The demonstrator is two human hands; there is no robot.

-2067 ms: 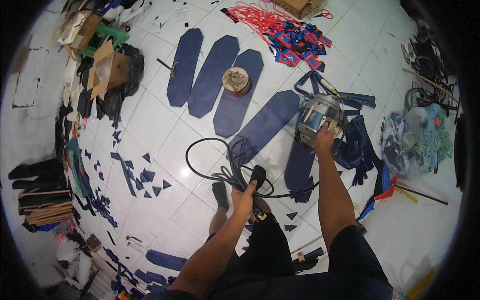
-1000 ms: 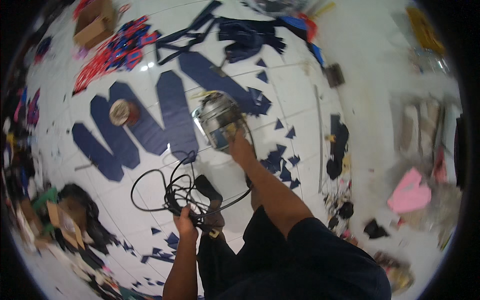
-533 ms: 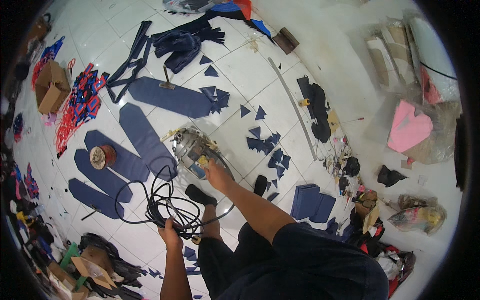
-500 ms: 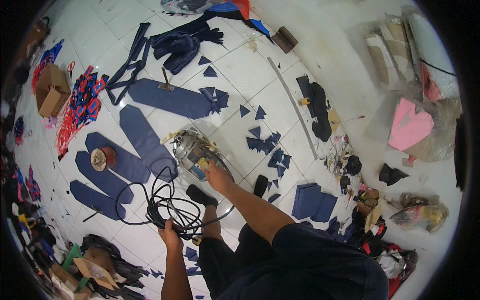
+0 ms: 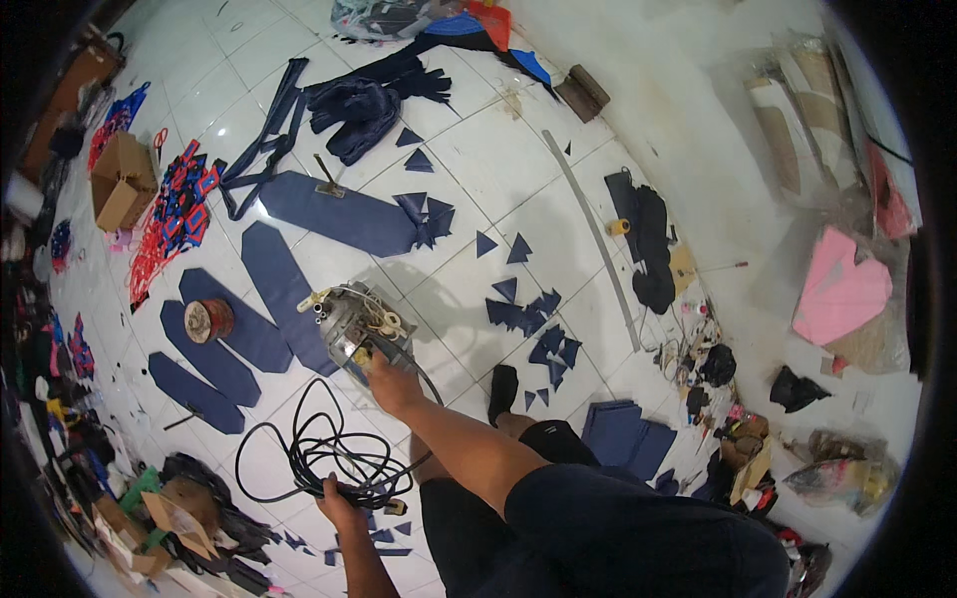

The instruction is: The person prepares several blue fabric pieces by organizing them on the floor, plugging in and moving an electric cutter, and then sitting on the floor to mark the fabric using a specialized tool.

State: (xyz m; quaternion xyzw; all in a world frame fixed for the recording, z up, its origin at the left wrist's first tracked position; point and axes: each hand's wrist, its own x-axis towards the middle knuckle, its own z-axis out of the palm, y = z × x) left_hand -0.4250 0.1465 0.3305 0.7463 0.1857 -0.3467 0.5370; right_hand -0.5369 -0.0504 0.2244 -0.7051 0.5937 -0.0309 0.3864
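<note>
My right hand [image 5: 395,387] is closed round the handle of an electric cloth cutter [image 5: 351,311] with a grey metal motor housing. The machine is held above the floor, over the end of a long navy fabric stack [image 5: 274,269]. In my left hand [image 5: 341,510] are the loose loops of a black power cord [image 5: 351,482], gripped at their lower edge. A plug [image 5: 396,507] hangs beside the loops. One end of the cord runs up past my right forearm to the machine. The machine's underside is hidden.
More navy fabric pieces [image 5: 339,214] lie left and ahead, one bearing a T-handled tool [image 5: 329,179], another a copper-coloured spool [image 5: 207,321]. Navy scraps [image 5: 553,349] dot the tiles to the right. A long grey strip [image 5: 590,234] lies near the wall. A cardboard box [image 5: 125,179] stands far left.
The machine and my right hand have moved left and slightly nearer. The cord in my left hand has come lower. One foot has stepped, and the view has shifted a little.
</note>
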